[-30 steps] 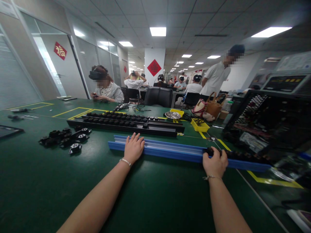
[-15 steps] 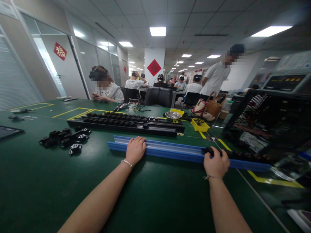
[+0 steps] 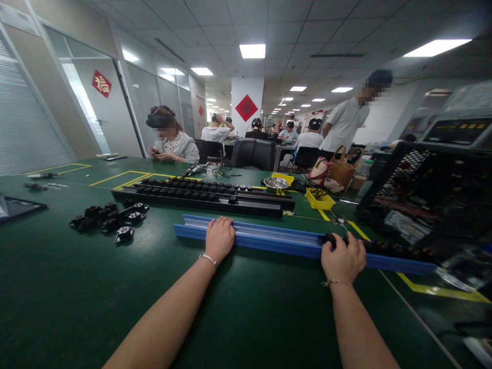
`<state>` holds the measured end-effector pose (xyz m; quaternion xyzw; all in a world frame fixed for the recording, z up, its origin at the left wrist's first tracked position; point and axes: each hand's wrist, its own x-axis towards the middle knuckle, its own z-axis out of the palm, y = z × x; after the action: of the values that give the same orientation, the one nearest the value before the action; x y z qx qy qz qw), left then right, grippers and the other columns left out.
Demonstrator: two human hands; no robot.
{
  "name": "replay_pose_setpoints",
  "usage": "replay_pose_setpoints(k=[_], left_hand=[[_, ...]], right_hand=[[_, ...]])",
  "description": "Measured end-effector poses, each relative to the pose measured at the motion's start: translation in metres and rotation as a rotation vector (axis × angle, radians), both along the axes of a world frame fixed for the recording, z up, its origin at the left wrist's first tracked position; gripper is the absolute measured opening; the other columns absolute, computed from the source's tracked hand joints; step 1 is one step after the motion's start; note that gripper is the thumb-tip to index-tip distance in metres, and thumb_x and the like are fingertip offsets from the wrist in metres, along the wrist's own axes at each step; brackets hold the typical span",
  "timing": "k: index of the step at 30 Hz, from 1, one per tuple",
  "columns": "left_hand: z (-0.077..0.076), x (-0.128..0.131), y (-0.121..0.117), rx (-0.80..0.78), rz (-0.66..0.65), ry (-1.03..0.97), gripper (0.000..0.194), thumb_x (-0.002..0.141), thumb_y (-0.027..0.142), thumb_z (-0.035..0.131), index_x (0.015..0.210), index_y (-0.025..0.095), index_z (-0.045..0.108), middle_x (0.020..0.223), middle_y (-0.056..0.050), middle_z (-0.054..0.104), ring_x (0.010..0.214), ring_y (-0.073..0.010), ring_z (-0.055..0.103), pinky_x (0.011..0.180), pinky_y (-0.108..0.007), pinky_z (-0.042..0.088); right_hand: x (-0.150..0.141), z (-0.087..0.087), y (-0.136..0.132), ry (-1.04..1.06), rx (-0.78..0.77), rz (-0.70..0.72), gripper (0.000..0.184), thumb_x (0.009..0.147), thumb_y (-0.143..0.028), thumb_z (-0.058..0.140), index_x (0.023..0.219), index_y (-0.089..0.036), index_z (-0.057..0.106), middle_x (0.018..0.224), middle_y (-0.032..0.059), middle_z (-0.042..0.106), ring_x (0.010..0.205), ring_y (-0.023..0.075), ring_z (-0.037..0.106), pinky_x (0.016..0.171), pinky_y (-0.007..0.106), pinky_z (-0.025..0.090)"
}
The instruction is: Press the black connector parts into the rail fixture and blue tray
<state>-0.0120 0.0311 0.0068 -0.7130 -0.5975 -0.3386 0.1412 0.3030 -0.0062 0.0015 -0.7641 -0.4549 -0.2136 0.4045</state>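
A long blue channel rail [image 3: 277,244] lies across the table in front of me. My left hand [image 3: 220,238] is closed over its left part, fingers curled across the far wall. Farther right, my right hand [image 3: 343,258] has its fingers bent around a small black block [image 3: 326,239] inside the channel; the fingers hide most of it. A row of similar black pieces [image 3: 400,249] fills the channel to the right of that hand.
Black rails [image 3: 192,201] holding several black blocks lie behind. Loose black pieces [image 3: 96,218] are heaped at left. Yellow trays [image 3: 320,200], a metal dish [image 3: 275,182] and an open black computer case [image 3: 415,189] stand at the right. A person [image 3: 172,138] sits across the green table [image 3: 249,318].
The view has shifted slightly, moving the scene a little rightward. My right hand and the black block appear slightly farther left along the rail. My left hand keeps its place on it.
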Motion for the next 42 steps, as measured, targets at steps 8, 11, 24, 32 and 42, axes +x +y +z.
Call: replay_pose_setpoints(k=[8, 11, 24, 32, 42], left_hand=[[0.000, -0.002, -0.001, -0.008, -0.023, 0.012, 0.032, 0.087, 0.023, 0.037, 0.107, 0.020, 0.061, 0.114, -0.005, 0.065, 0.114, -0.0220, 0.052, 0.101, -0.042, 0.031], [0.001, -0.004, -0.001, -0.011, -0.033, 0.020, 0.032, 0.088, 0.025, 0.037, 0.108, 0.021, 0.061, 0.116, -0.005, 0.064, 0.115, -0.0224, 0.052, 0.101, -0.042, 0.031], [0.000, -0.005, -0.001, -0.013, -0.034, 0.019, 0.034, 0.088, 0.026, 0.036, 0.109, 0.022, 0.062, 0.116, -0.005, 0.064, 0.115, -0.0217, 0.051, 0.102, -0.041, 0.031], [0.001, -0.004, -0.002, -0.017, -0.038, 0.008, 0.033, 0.088, 0.026, 0.037, 0.108, 0.022, 0.063, 0.116, -0.005, 0.064, 0.115, -0.0217, 0.052, 0.102, -0.042, 0.032], [0.002, -0.004, -0.002, -0.037, -0.031, 0.015, 0.032, 0.087, 0.026, 0.038, 0.108, 0.021, 0.062, 0.117, -0.005, 0.063, 0.115, -0.0219, 0.052, 0.102, -0.041, 0.031]], right_hand=[[0.004, -0.003, 0.004, -0.065, -0.070, 0.076, 0.043, 0.079, -0.028, 0.036, 0.108, -0.010, 0.061, 0.101, 0.0151, 0.066, 0.118, 0.0303, 0.039, 0.096, 0.049, 0.027], [0.004, -0.002, 0.004, -0.070, -0.092, 0.073, 0.043, 0.079, -0.028, 0.037, 0.108, -0.009, 0.062, 0.100, 0.0157, 0.067, 0.118, 0.0305, 0.039, 0.096, 0.049, 0.027], [-0.008, 0.007, 0.000, -0.021, -0.182, 0.120, 0.041, 0.081, -0.029, 0.038, 0.112, -0.011, 0.059, 0.102, 0.0142, 0.065, 0.101, 0.0262, 0.052, 0.091, 0.042, 0.034], [-0.019, 0.009, -0.001, 0.016, -0.290, 0.111, 0.043, 0.084, -0.030, 0.034, 0.118, -0.014, 0.054, 0.111, 0.0129, 0.062, 0.099, 0.0249, 0.054, 0.100, 0.048, 0.023], [-0.025, 0.013, -0.004, 0.003, -0.294, 0.143, 0.044, 0.084, -0.030, 0.032, 0.118, -0.013, 0.054, 0.112, 0.0124, 0.062, 0.099, 0.0239, 0.055, 0.102, 0.048, 0.022]])
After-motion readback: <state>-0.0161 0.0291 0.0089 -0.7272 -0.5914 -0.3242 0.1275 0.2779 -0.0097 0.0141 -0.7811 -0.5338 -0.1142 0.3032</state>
